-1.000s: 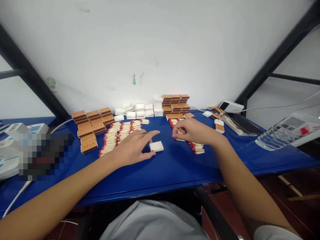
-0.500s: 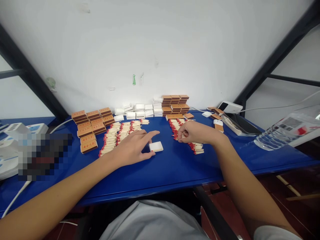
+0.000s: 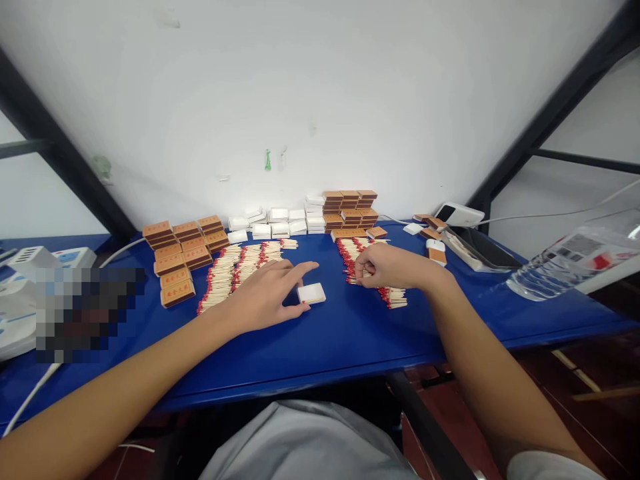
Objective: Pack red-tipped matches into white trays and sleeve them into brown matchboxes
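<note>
A small white matchbox tray (image 3: 312, 293) lies on the blue table. My left hand (image 3: 267, 293) rests beside its left side, thumb and index finger spread, with the thumb tip at the tray's near-left corner. A red speck shows at that corner. My right hand (image 3: 383, 265) is over the right-hand row of red-tipped matches (image 3: 350, 250), fingers curled and thumb pressed in among them; match ends show by the fingertips. How many it pinches is hidden. More rows of matches (image 3: 215, 283) lie left of my left hand, partly covered by it.
Orange-brown matchboxes (image 3: 177, 292) stand stacked at the left, with more boxes (image 3: 350, 207) at the back. White trays (image 3: 277, 215) line the wall. On the right are a white device (image 3: 457, 214), a dark open case (image 3: 487, 250) and a plastic bottle (image 3: 555, 267). Power strips (image 3: 75, 257) sit far left.
</note>
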Motion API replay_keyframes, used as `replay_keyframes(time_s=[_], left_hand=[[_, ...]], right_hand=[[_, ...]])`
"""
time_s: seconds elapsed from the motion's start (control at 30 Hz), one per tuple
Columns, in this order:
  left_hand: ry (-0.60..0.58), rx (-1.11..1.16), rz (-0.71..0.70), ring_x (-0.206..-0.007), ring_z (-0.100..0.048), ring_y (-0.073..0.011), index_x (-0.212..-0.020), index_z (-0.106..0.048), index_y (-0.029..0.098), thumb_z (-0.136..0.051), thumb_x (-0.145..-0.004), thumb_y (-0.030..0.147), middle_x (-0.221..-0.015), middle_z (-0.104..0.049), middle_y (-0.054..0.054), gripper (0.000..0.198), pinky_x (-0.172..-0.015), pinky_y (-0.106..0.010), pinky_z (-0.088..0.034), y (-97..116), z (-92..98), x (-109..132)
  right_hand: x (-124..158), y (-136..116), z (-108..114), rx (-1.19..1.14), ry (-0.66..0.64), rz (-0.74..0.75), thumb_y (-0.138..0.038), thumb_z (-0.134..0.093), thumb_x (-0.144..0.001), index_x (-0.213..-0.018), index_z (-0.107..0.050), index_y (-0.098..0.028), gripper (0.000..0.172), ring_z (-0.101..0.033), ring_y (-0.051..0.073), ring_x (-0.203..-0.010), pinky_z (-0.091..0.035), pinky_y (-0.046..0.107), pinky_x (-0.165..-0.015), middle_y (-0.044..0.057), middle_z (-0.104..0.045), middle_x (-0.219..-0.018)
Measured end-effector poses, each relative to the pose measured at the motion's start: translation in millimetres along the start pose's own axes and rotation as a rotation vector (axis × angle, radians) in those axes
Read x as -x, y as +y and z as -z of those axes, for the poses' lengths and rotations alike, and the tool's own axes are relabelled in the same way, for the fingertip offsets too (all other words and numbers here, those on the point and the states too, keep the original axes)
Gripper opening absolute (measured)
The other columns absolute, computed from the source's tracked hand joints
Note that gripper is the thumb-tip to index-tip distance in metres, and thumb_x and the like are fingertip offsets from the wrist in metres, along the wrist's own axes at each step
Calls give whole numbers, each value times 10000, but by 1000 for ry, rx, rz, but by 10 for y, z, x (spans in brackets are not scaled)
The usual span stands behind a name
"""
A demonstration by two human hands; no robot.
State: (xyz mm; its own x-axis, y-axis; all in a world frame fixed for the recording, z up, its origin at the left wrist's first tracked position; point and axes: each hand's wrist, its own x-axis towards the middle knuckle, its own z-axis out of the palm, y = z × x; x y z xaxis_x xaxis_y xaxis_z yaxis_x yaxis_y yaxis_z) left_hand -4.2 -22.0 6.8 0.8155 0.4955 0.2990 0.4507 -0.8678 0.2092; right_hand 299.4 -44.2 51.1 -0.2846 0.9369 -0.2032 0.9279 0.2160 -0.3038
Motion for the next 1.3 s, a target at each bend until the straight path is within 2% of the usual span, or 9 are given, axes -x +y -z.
replay_keyframes(time_s=[0.27, 0.7, 0.83, 0.93, 1.0, 1.07, 1.13, 1.23, 1.3], left_hand=[[-5, -22, 4, -1082, -641, -278, -1555, -418, 248, -717, -966, 376, -1128, -705, -70, 673, -950, -422, -520, -10, -19, 0], [0, -5, 3, -1071, -646, -282, -1551, -422, 270, -698, -968, 393, -1109, -713, -67, 656, -940, -425, -525, -5, -13, 0], [4, -18, -6, -1067, -644, -280, -1547, -419, 257, -708, -966, 390, -1117, -716, -65, 662, -944, -427, -522, -10, -21, -1], [16, -19, -16, -1063, -643, -275, -1548, -413, 260, -714, -965, 380, -1128, -717, -61, 667, -947, -421, -520, -3, -22, -6], [24, -18, -15, -1067, -644, -276, -1550, -409, 266, -714, -961, 377, -1129, -718, -59, 672, -951, -421, -519, 7, -20, -12], [23, -27, -3, -1069, -644, -283, -1543, -419, 265, -713, -959, 390, -1120, -717, -65, 666, -952, -428, -518, 18, -17, -18], [18, -37, 2, -1072, -645, -289, -1532, -431, 258, -708, -960, 396, -1112, -714, -71, 651, -951, -433, -517, 23, -17, -22], [12, -53, -10, -1075, -647, -290, -1529, -430, 249, -696, -965, 395, -1118, -706, -81, 640, -949, -430, -516, 15, -24, -25], [9, -67, -14, -1074, -649, -292, -1529, -425, 248, -691, -969, 405, -1123, -701, -86, 640, -945, -428, -515, 5, -31, -25]], right_hand=[[29, 7, 8, -42, -32, -1, -253, -709, -759, -796, -789, -199, 104, -571, 169, -648, -391, 285, -579, 25, -657, -718], [-13, 74, -26, -28, -56, 31, -280, -707, -778, -809, -810, -209, 130, -514, 157, -601, -363, 298, -564, 8, -624, -686], [-4, 20, -35, -99, -36, 118, -339, -701, -832, -778, -768, -201, 163, -485, 145, -577, -389, 296, -591, -21, -530, -623], [-4, -95, -63, -163, 45, 248, -392, -681, -891, -772, -731, -196, 234, -429, 125, -551, -368, 284, -590, -55, -405, -594], [-18, -208, -103, -182, 102, 328, -389, -673, -912, -823, -745, -195, 225, -411, 117, -552, -338, 274, -581, -64, -382, -607], [-45, -329, -160, -174, 141, 394, -341, -667, -922, -881, -765, -195, 181, -414, 113, -561, -322, 269, -586, -62, -414, -623], [-79, -436, -229, -130, 167, 438, -270, -668, -917, -906, -772, -187, 133, -455, 118, -596, -327, 270, -610, -41, -508, -665], [-122, -533, -321, -46, 166, 435, -204, -684, -909, -894, -762, -174, 86, -530, 139, -675, -342, 277, -646, 20, -664, -795], [-133, -546, -346, -24, 138, 422, -203, -685, -916, -880, -757, -174, 85, -551, 147, -697, -344, 280, -652, 39, -700, -839]])
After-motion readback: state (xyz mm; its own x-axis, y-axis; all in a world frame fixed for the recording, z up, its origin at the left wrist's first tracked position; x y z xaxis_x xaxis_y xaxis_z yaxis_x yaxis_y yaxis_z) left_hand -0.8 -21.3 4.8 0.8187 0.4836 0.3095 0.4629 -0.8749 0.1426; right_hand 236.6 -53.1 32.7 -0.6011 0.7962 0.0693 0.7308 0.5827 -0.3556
